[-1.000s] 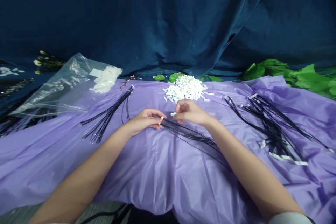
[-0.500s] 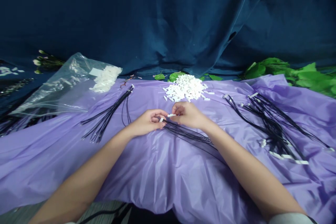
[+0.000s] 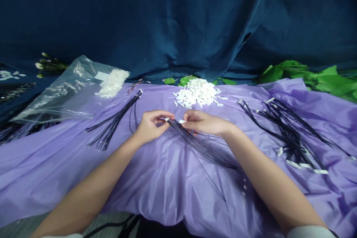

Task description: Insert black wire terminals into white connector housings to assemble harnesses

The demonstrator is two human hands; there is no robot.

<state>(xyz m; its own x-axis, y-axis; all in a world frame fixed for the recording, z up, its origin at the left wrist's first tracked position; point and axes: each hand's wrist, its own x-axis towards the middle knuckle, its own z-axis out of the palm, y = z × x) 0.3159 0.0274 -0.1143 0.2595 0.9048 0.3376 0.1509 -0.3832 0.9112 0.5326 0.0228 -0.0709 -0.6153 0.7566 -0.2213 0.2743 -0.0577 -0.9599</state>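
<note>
Near the middle of the purple cloth, my left hand (image 3: 152, 124) is closed, its thumb and fingers pinching the white-tipped end of a bundle of thin black wires (image 3: 203, 150). The wires fan out down and to the right, passing under my right hand and forearm. One strand hangs apart below the rest. Just right of the bundle's tip, my right hand (image 3: 205, 122) pinches a small white plastic piece (image 3: 182, 121) between thumb and fingers. Beyond both hands lies a heap of similar small white pieces (image 3: 199, 93).
Another black wire bundle (image 3: 117, 121) lies on the left. More wires with white ends (image 3: 290, 134) lie on the right. A clear plastic bag (image 3: 75, 89) with white pieces sits at the back left. Green leaves (image 3: 323, 80) and a dark blue curtain (image 3: 156, 18) are behind.
My left hand has risen slightly and shifted left with the bundle's tip. The wires have swung and spread lower. My right hand has moved a little right, still pinching the white piece.
</note>
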